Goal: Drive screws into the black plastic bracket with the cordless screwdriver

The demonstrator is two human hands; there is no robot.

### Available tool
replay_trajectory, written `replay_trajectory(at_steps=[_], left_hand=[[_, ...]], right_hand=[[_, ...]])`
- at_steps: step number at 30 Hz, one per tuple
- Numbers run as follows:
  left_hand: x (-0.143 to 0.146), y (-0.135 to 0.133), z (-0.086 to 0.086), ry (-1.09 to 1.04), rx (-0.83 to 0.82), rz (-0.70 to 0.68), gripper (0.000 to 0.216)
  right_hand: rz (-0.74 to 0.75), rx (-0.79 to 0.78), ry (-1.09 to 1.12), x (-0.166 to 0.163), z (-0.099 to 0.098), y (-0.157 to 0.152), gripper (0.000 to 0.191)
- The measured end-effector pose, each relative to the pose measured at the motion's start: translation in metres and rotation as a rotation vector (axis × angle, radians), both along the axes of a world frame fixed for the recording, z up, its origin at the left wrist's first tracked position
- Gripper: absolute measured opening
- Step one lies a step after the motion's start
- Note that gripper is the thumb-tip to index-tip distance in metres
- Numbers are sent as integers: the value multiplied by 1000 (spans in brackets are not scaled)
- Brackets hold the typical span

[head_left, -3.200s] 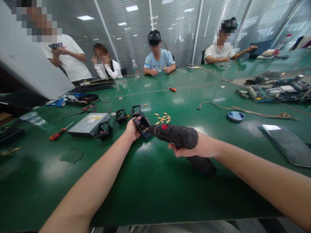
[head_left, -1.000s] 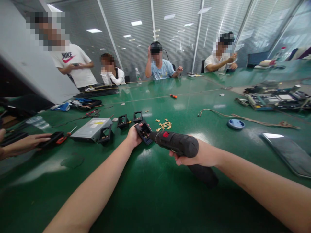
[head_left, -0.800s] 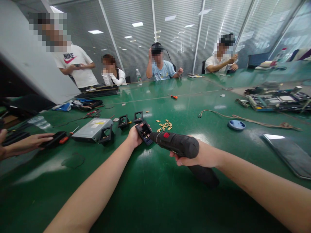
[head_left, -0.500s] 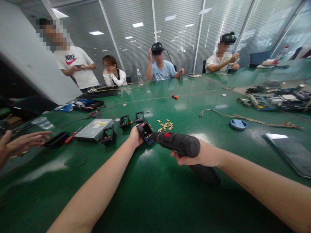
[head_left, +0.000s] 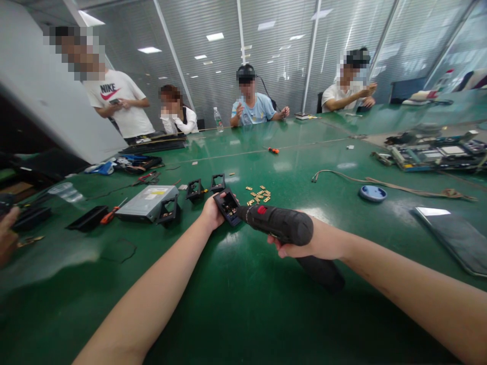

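My left hand is closed on a black plastic housing, tilted up with small brassy parts inside it. Wrapped round the handle of a black cordless drill is my right hand. The drill points left, and its nose is at the housing's right edge; whether its bit touches anything inside I cannot tell. Just beyond the drill lies a loose pile of small brass plates. Similar black frames stand left of my left hand, one of them against a silver disc drive.
An orange-handled screwdriver and a black tray lie at left, near a co-worker's hand. To the right are a blue round lid, a cable, a phone-like slab and circuit boards. Several people sit or stand across the table.
The co-worker's hand at the left has drawn back toward the edge of view. Across the table, a person's raised hand has come down from the headgear. My hands, housing and drill stay nearly still.
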State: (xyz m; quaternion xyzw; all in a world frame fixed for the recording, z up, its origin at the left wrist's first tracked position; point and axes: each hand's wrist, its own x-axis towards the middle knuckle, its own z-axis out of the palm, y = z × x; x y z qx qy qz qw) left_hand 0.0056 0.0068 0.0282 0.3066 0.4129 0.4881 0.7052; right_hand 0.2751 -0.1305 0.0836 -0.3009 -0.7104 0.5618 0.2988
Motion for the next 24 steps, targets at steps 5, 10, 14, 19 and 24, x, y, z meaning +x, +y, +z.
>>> replay_trajectory(at_steps=[5,10,14,19,24], left_hand=[[1,-1,1,-17,-17,8,23],[0,0,0,-22,-14,9,24],[-1,1,-2,-16,2,-5,24],[-1,2,-2,-29,1,-6,22],[0,1,-1,-37,-1,-9,22]], right_hand=[[1,7,5,-1,1,0,51],[6,6,11,-1,3,-1,51],[3,11,-1,-1,2,1,53],[-3,4,-4,0,0,1,52],[4,28,-2,-1,0,1,46]])
